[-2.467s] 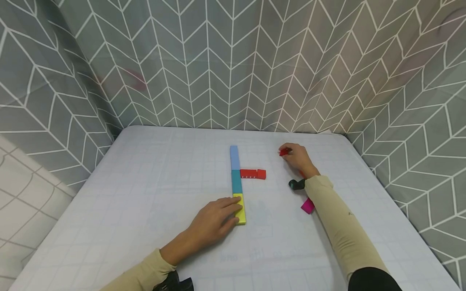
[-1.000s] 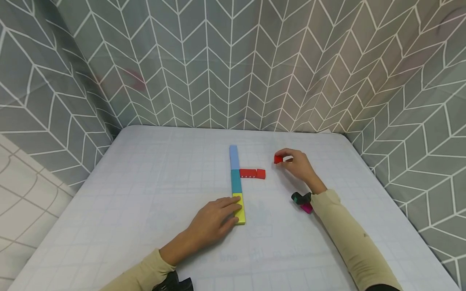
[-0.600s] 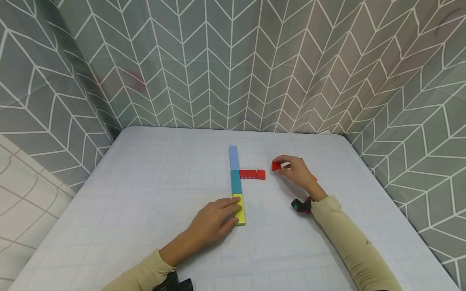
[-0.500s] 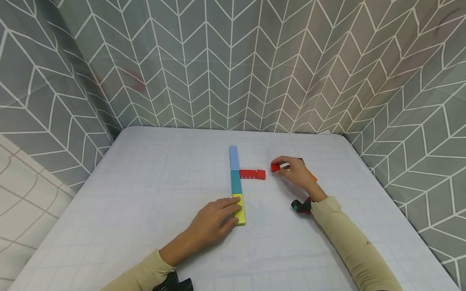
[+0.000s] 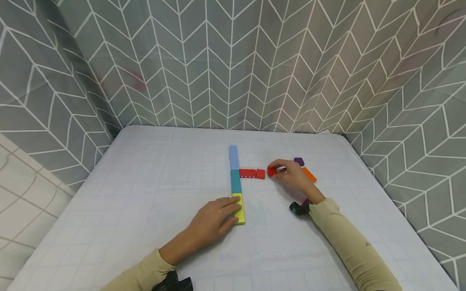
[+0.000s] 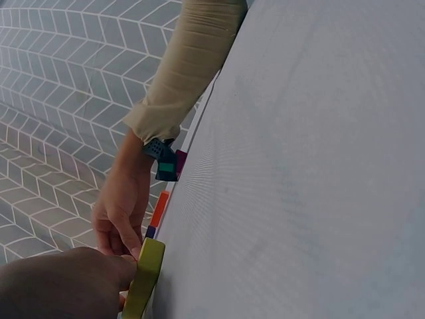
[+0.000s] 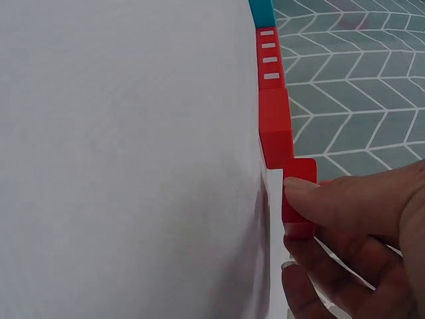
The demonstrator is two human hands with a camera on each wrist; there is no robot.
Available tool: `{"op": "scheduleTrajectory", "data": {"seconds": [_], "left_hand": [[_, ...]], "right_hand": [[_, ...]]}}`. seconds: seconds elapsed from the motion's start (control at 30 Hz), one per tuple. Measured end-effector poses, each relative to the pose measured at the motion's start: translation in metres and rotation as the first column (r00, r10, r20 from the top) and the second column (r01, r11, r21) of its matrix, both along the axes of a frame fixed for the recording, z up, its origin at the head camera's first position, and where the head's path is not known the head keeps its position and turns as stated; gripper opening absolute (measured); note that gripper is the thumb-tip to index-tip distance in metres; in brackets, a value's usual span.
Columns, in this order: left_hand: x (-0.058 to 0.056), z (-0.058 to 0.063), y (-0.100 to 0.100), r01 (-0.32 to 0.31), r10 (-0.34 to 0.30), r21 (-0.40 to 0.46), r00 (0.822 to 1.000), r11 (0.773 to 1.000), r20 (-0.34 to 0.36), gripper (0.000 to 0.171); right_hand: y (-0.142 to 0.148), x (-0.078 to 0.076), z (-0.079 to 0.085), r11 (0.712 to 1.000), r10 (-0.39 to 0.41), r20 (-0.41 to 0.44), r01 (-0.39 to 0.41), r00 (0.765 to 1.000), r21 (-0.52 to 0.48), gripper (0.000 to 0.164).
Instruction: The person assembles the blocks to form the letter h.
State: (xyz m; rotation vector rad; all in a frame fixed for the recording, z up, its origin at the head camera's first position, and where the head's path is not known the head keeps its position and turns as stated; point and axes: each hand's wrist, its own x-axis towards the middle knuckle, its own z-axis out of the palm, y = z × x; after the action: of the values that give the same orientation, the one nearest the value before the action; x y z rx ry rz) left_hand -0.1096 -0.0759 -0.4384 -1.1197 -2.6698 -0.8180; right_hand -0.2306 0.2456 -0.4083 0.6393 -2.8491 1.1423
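My left hand [image 5: 216, 220] rests with extended fingers on the yellow block [image 5: 240, 219], its thumb at the block's near end. Above it a teal block [image 5: 236, 182] and a light blue block [image 5: 234, 157] continue the straight column. From the teal block's right side extends a red block with white slots [image 5: 248, 173], followed by a plain red block [image 5: 260, 174]. Just right of that one, a small gap apart, my right hand [image 5: 291, 173] pinches another red block [image 7: 299, 199] between thumb and fingers. The right wrist view shows the held block near the plain red one's end.
Beyond the right hand lie a purple block [image 5: 299, 161] and an orange block [image 5: 310, 175]. A magenta block [image 5: 306, 201] is partly hidden by the dark camera [image 5: 299, 208] on the right wrist. A patterned curtain [image 5: 225, 64] borders the white table [image 5: 145, 173].
My right hand has carried the red block left and nearer, toward the end of the red row. The purple and orange blocks have come into sight. The left hand has stayed put.
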Motion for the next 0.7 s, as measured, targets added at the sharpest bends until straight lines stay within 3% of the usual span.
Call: {"op": "scheduleTrajectory", "data": {"seconds": [0.27, 0.7], "left_hand": [[-0.0006, 0.0, -0.0008, 0.0, 0.0, -0.005, 1.0, 1.0, 0.005, 0.036], [-0.0005, -0.0002, -0.0002, 0.003, -0.003, -0.001, 1.0, 1.0, 0.017, 0.036]], "right_hand": [[-0.0023, -0.0021, -0.0037, 0.999, 0.033, 0.005, -0.033, 0.999, 0.012, 0.031], [-0.0054, 0.0003, -0.0035, 0.998, 0.021, 0.035, -0.023, 0.999, 0.05, 0.031]]}}
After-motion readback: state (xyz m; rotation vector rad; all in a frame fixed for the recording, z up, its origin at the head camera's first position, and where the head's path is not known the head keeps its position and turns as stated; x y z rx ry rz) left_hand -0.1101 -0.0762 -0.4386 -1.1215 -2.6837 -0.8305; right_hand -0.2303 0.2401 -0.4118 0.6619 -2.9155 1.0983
